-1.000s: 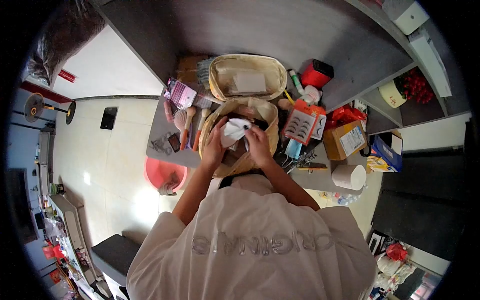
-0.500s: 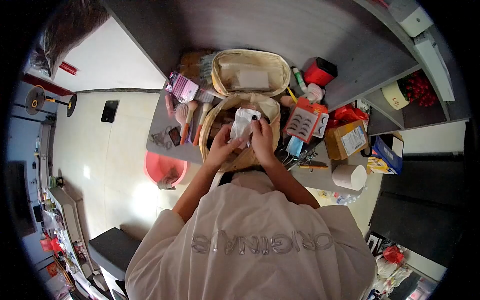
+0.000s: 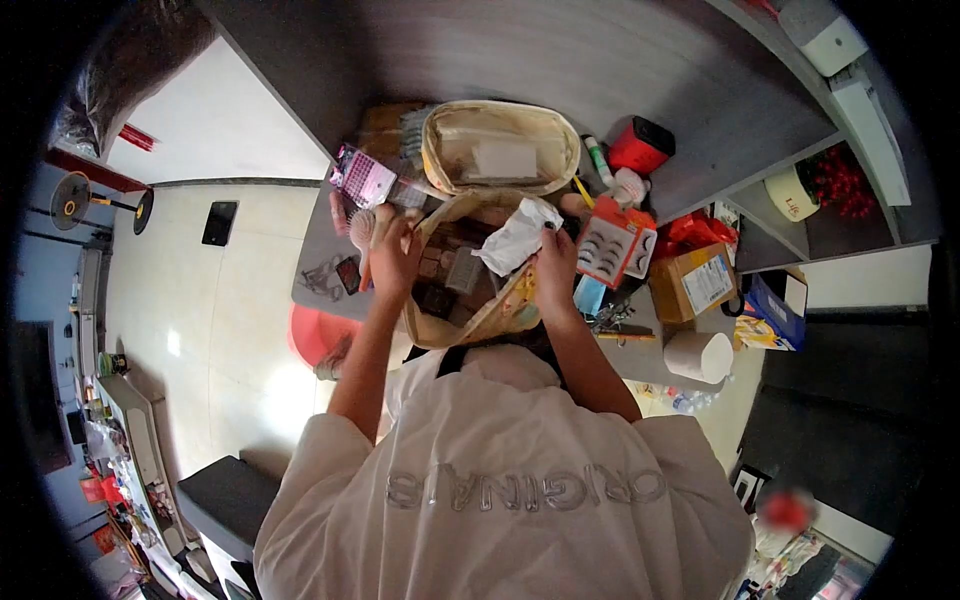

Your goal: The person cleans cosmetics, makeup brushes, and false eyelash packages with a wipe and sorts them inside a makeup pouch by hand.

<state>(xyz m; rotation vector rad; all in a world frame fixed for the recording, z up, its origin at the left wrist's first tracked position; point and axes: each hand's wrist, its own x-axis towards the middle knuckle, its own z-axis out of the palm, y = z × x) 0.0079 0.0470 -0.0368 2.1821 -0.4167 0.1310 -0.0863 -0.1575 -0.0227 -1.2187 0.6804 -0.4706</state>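
Note:
My right hand (image 3: pixel 556 262) pinches a crumpled white tissue (image 3: pixel 517 238) over the right side of an open cream cosmetic bag (image 3: pixel 480 328). Inside that bag lie makeup palettes (image 3: pixel 433 266) and a pale ridged case (image 3: pixel 464 270). Left of the bag, my left hand (image 3: pixel 396 255) has its fingers curled over the makeup brushes and seems to grip one; its fingers partly hide them. An orange brush handle (image 3: pixel 365 272) shows beside the wrist. A round pink hairbrush (image 3: pixel 361 230) lies just left of the hand.
A second cream bag (image 3: pixel 502 106) stands open behind. To the right are packs of false eyelashes (image 3: pixel 606 245), a blue mask (image 3: pixel 589 295), a cardboard box (image 3: pixel 692 282) and a white paper roll (image 3: pixel 698 356). Below the desk's left edge sits a pink basin (image 3: pixel 315 335).
My left hand has let go of the tissue and moved left to the brushes. My right hand has shifted right with the tissue, which is more spread out. The bag's contents now show.

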